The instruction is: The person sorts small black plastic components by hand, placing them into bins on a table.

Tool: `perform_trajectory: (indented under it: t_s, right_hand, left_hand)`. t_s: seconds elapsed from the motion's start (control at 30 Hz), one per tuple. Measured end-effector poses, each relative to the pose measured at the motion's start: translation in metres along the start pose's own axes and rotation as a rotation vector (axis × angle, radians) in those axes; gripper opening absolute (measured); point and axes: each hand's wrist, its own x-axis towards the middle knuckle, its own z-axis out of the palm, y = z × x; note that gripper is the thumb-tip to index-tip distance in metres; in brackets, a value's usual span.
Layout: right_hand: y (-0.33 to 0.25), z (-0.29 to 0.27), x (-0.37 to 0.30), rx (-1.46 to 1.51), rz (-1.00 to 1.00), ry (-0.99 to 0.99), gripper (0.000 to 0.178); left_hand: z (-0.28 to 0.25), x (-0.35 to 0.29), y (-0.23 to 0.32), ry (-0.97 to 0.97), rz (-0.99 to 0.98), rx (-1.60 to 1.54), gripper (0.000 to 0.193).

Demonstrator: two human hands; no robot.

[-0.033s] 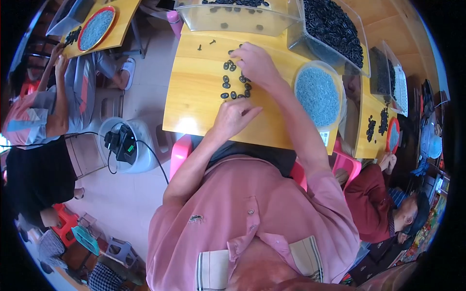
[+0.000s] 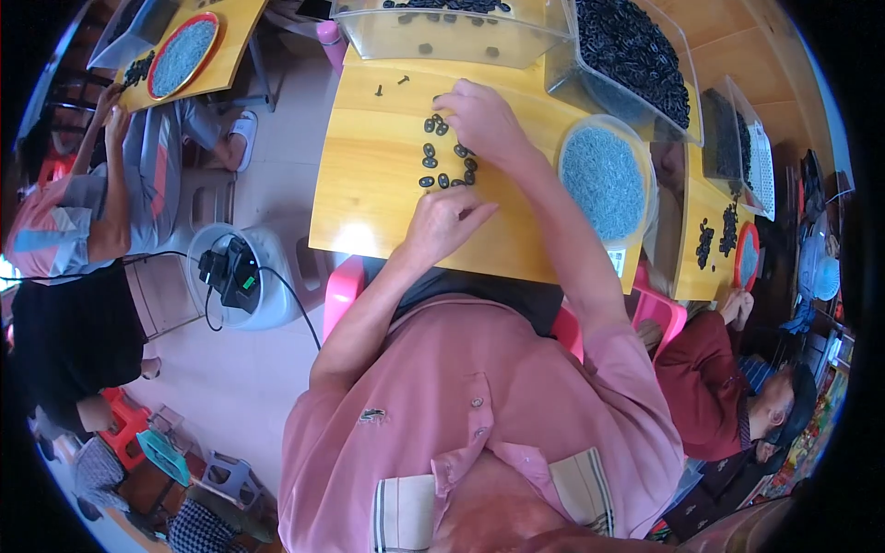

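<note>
Small black oval pieces with a pale slot point(image 2: 430, 162) lie in a loose ring on the yellow wooden table point(image 2: 369, 203). My right hand point(image 2: 479, 115) is over the far right part of that ring, its fingers bent together. One dark piece point(image 2: 437, 99) shows at its fingertips; whether it is gripped is hidden. Close to the near edge of the ring is my left hand point(image 2: 444, 223), fingers curled under and thumb pointing right. Its fingertips and anything in them are out of sight. Two small black T-shaped pieces point(image 2: 404, 80) lie at the far left.
A round tub of blue-grey bits point(image 2: 604, 180) stands to the right. Behind it is a clear bin of black parts point(image 2: 636, 69), with another clear bin point(image 2: 452, 39) along the far edge. Co-workers sit at tables left and right. A white bucket point(image 2: 244, 276) holds a power adapter and cables.
My right hand has shifted slightly to the left, covering a black piece that was visible beside its fingers. My left hand has stayed in place.
</note>
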Motion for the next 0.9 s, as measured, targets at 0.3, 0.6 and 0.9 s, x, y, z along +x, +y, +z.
perform_trajectory:
  t_s: [0.3,0.6,0.9]
  right_hand:
    - [0.006,0.005,0.008,0.000,-0.101,-0.077,0.009]
    - [-0.006,-0.019,-0.040,0.828,0.433,-0.086,0.013]
    - [-0.023,-0.021,-0.085,1.202,0.542,-0.052,0.010]
  left_hand:
    - [0.000,0.002,0.003,-0.008,-0.010,0.004,0.022]
    - [0.005,-0.005,-0.020,0.097,-0.240,-0.293,0.009]
    - [0.000,0.003,-0.014,0.265,-0.298,-0.787,0.018]
